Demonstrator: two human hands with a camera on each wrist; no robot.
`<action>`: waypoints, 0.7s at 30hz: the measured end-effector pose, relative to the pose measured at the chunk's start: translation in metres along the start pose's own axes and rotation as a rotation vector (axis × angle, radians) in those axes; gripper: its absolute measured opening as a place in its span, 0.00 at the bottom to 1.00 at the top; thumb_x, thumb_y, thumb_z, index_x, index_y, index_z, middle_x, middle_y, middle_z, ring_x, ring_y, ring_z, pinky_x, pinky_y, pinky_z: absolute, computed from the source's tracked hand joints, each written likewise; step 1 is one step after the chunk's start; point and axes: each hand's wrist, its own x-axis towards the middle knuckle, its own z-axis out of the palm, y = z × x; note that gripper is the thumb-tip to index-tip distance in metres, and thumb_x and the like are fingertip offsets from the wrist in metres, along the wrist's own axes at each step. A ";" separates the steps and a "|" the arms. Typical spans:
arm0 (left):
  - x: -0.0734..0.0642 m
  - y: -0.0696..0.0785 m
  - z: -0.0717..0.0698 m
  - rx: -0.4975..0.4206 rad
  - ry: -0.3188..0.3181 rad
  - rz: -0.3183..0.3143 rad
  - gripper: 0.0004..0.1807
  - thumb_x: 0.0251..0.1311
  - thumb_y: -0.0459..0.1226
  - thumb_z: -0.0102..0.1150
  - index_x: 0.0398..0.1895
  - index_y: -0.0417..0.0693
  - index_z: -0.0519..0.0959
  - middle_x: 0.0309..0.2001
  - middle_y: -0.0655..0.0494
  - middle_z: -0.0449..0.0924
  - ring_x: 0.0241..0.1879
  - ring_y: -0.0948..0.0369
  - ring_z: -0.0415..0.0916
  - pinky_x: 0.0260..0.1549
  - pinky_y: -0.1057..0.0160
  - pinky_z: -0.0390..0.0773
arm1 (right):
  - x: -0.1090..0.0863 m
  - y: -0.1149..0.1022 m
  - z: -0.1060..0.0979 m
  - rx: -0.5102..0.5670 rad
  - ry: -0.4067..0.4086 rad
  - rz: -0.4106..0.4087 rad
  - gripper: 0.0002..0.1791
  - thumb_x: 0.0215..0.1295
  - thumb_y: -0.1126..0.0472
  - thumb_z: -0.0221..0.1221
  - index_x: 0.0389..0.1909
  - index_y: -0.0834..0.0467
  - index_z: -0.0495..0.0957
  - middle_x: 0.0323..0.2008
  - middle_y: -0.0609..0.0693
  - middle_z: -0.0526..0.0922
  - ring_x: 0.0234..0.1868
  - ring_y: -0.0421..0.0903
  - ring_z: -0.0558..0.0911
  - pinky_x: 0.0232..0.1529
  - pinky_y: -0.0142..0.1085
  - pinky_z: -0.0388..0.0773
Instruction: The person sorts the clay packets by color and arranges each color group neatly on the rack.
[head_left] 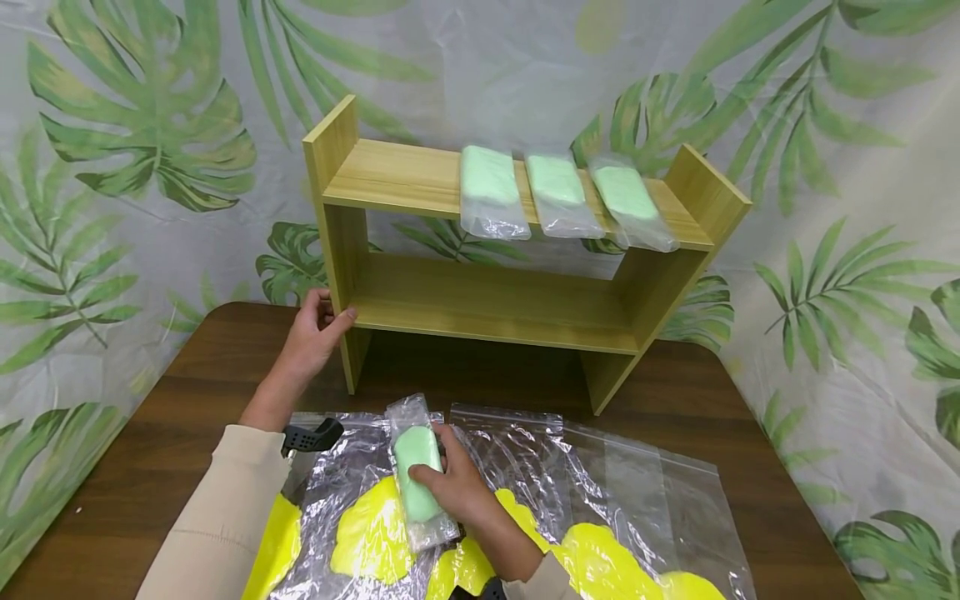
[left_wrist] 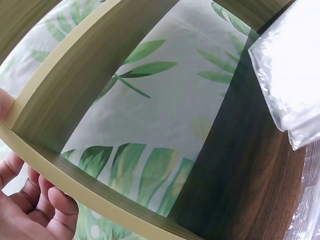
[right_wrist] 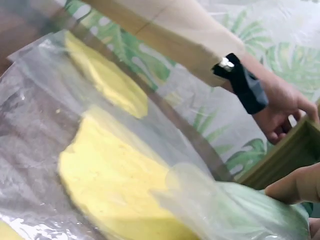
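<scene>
A small wooden shelf (head_left: 487, 296) with two boards stands on the dark table. At its left side panel my left hand (head_left: 318, 325) grips the edge, thumb on the front edge and the other fingers (left_wrist: 42, 200) curled against the outer face. My right hand (head_left: 459, 483) holds a light green slab in a clear plastic bag (head_left: 416, 458), thumb across its front, above the front part of the table. Three similar bagged green slabs (head_left: 491, 179) lie side by side on the top board, their bag ends hanging over its front edge.
Large clear zip bags (head_left: 637, 467) with flat yellow pieces (head_left: 375, 533) spread across the front of the brown wooden table (head_left: 202, 375). A leaf-patterned cloth (head_left: 480, 67) hangs behind the shelf and at both sides.
</scene>
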 end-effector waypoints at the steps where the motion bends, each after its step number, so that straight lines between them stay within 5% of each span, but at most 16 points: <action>1: 0.000 0.000 0.000 -0.004 -0.003 -0.003 0.22 0.68 0.39 0.52 0.57 0.36 0.59 0.39 0.51 0.64 0.35 0.62 0.63 0.32 0.68 0.68 | 0.000 -0.001 -0.001 0.020 -0.013 0.010 0.36 0.64 0.62 0.58 0.71 0.53 0.54 0.41 0.62 0.78 0.31 0.54 0.83 0.26 0.46 0.80; 5: 0.002 -0.001 0.000 -0.020 -0.011 -0.010 0.21 0.68 0.37 0.51 0.57 0.36 0.59 0.39 0.51 0.63 0.35 0.62 0.63 0.31 0.68 0.68 | -0.002 -0.002 -0.006 0.041 -0.039 0.047 0.37 0.68 0.57 0.56 0.74 0.49 0.50 0.64 0.69 0.62 0.58 0.68 0.71 0.51 0.58 0.72; 7: 0.001 0.001 0.000 -0.027 -0.017 -0.013 0.20 0.68 0.36 0.51 0.56 0.35 0.59 0.38 0.51 0.63 0.34 0.61 0.63 0.31 0.67 0.68 | -0.002 -0.002 -0.009 0.081 -0.045 0.057 0.38 0.69 0.56 0.56 0.75 0.48 0.49 0.67 0.69 0.57 0.61 0.68 0.67 0.56 0.60 0.67; 11: -0.004 0.014 0.000 -0.034 -0.029 -0.021 0.21 0.68 0.36 0.51 0.56 0.33 0.58 0.38 0.50 0.63 0.34 0.61 0.63 0.31 0.66 0.68 | 0.001 -0.002 -0.012 0.217 -0.070 0.054 0.35 0.68 0.59 0.56 0.73 0.48 0.53 0.52 0.67 0.72 0.43 0.56 0.81 0.45 0.49 0.78; 14: -0.008 0.025 0.001 -0.037 -0.034 -0.024 0.21 0.68 0.37 0.51 0.56 0.33 0.58 0.39 0.50 0.64 0.35 0.61 0.63 0.32 0.67 0.68 | 0.003 -0.004 -0.015 0.283 -0.065 0.030 0.31 0.67 0.61 0.56 0.69 0.56 0.58 0.41 0.61 0.79 0.31 0.48 0.82 0.33 0.41 0.81; 21: -0.012 0.033 0.002 -0.022 -0.027 -0.018 0.21 0.69 0.35 0.50 0.56 0.31 0.58 0.39 0.49 0.64 0.34 0.61 0.63 0.32 0.67 0.68 | 0.005 -0.012 -0.020 0.350 -0.023 0.012 0.26 0.66 0.61 0.57 0.60 0.68 0.64 0.40 0.55 0.80 0.34 0.45 0.82 0.36 0.37 0.80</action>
